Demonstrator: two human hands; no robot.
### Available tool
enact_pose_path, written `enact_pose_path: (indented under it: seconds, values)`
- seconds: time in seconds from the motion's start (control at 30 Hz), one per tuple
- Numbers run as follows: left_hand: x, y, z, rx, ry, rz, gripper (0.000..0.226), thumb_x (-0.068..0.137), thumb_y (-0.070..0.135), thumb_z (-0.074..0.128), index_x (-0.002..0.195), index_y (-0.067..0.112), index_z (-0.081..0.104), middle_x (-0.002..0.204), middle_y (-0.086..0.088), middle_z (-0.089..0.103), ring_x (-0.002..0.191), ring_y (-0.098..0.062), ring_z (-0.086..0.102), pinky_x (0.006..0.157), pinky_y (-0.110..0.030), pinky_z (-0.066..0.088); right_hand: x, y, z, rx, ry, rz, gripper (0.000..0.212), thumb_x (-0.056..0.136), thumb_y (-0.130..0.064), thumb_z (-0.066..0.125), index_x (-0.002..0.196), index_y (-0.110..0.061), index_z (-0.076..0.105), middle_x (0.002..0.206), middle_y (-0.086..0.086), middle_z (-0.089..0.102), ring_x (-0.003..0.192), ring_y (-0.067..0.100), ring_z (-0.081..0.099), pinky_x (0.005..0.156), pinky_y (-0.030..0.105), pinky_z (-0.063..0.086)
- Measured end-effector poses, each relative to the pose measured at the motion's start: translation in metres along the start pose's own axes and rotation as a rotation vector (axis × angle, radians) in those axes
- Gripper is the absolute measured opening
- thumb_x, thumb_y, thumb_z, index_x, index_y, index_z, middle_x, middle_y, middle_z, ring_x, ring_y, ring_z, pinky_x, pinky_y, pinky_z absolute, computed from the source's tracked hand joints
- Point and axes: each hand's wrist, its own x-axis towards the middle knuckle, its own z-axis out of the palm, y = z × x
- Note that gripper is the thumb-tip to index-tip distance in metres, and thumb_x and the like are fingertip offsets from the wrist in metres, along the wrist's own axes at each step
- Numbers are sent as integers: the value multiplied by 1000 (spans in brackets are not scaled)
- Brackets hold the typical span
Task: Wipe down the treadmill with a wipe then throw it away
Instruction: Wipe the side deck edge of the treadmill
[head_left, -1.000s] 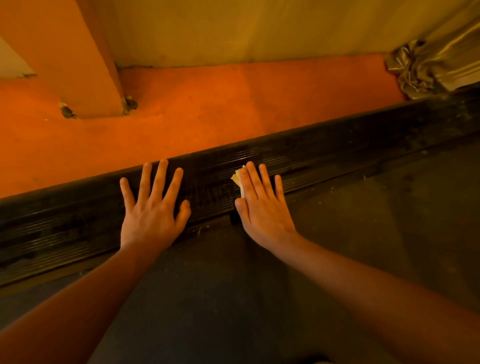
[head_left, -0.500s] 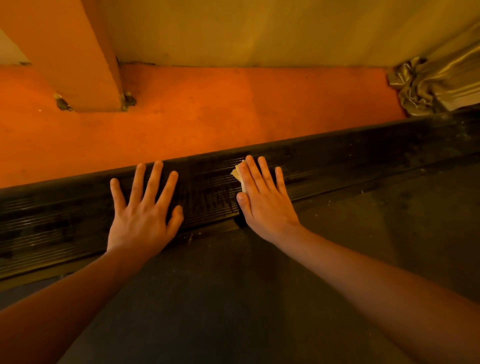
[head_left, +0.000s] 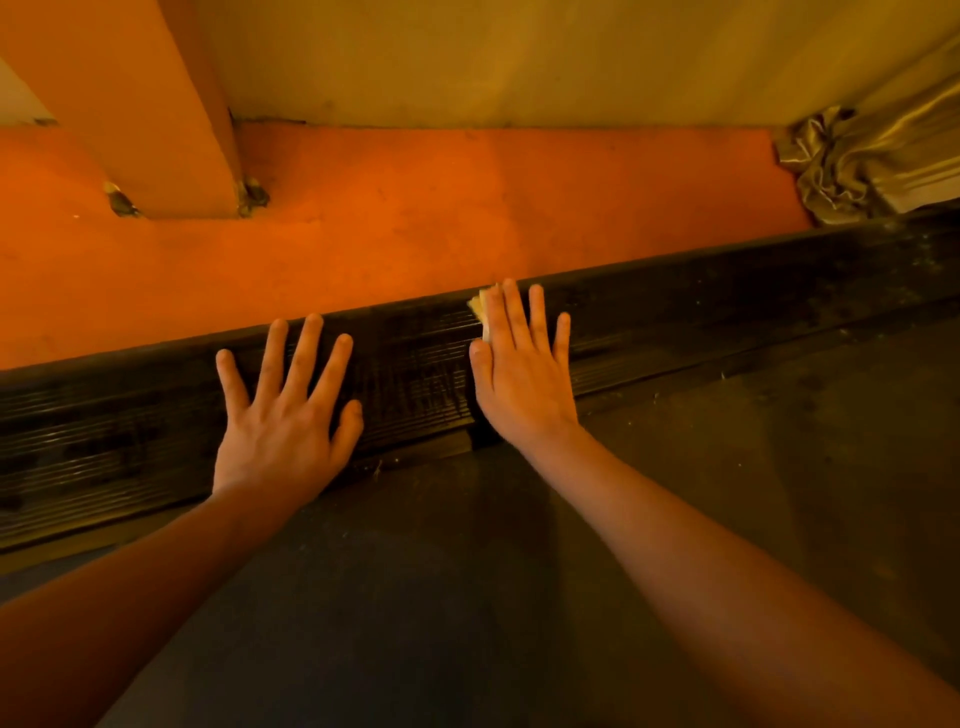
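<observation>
While the right hand (head_left: 524, 374) lies flat on the treadmill's ribbed side rail (head_left: 727, 312), its fingers (head_left: 511, 317) straight and close together, a pale folded wipe (head_left: 480, 307) is pressed beneath them. Only a corner of it shows, at the hand's 11 o'clock, near the rail's outer edge. At 9 o'clock from it the left hand (head_left: 283, 415) rests bare on the same rail, fingers spread and straight, holding nothing. The dark belt (head_left: 467, 597) fills the view from 4 to 7 o'clock. Orange floor (head_left: 415, 218) lies beyond the rail, with a post (head_left: 156, 104) at 11 o'clock and bunched fabric (head_left: 872, 161) at 2 o'clock.

The step in hand looks to be wiping the rail. It would likely go best with strokes run along the ribs rather than across them. Even pressure through the flat palm should stop the small wipe slipping out, with the left hand as a brace. The rail toward 3 o'clock looks dull and speckled, and debris (head_left: 376, 468) sits in the seam beside the belt. Both probably want passes, with the wipe refolded to a fresh face. No bin is in view.
</observation>
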Motion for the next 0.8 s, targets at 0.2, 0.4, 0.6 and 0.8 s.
enact_pose_path:
  seconds: [0.2, 0.4, 0.6, 0.8]
  values:
    - [1, 0, 0, -1, -1, 6, 69, 101, 52, 26, 162, 20, 21, 171, -11, 10, 157, -36, 2, 115, -77, 9, -13, 0, 2, 45, 14, 17, 61, 111, -46, 13, 165, -23, -5, 172, 0, -12, 156, 22, -21, 126, 51, -10]
    - [-1, 2, 1, -18, 9, 10, 69, 101, 52, 26, 162, 20, 23, 171, -11, 11, 158, -35, 1, 116, -77, 6, 8, 10, -7, -29, -17, -8, 61, 110, -47, 11, 165, -23, -5, 172, -1, -12, 156, 23, -22, 126, 54, -10]
    - [1, 1, 0, -39, 17, -1, 70, 100, 52, 26, 162, 19, 24, 171, -11, 12, 158, -35, 0, 115, -77, 4, 2, 23, -9, -30, -14, -84, 61, 111, -47, 12, 165, -23, -4, 172, -1, -12, 156, 21, -20, 127, 53, -7]
    - [0, 1, 1, -26, 15, 1, 70, 100, 52, 28, 162, 19, 25, 171, -11, 12, 158, -35, 2, 114, -75, 3, 1, 34, -9, -63, -4, -73, 61, 111, -47, 13, 165, -22, -1, 173, 0, -8, 157, 21, -17, 127, 53, -7]
